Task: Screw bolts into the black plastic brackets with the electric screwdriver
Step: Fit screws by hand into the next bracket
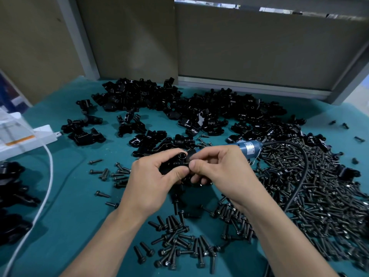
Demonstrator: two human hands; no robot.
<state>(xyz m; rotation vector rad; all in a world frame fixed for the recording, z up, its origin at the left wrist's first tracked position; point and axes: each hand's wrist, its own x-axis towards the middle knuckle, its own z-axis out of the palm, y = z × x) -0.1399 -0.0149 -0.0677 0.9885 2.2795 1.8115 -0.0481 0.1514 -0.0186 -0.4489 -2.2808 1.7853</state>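
Note:
My left hand [153,176] grips a black plastic bracket [177,159] above the middle of the teal table. My right hand [217,170] pinches a bolt [187,163] at the bracket's side with thumb and forefinger; most of the bolt is hidden by the fingers. The blue electric screwdriver [247,147] lies on the table just behind my right hand, and its black cord [303,176] curves away over the bolts. Loose black bolts [319,186] are heaped on the right, with more of them in front [179,242]. A pile of black brackets [179,104] fills the back of the table.
A white power strip [26,140] with a white cable [48,176] sits at the left edge. More black brackets [14,196] lie at the far left. Cardboard panels [259,47] and a grey frame close off the back. Bare teal mat [69,206] shows at front left.

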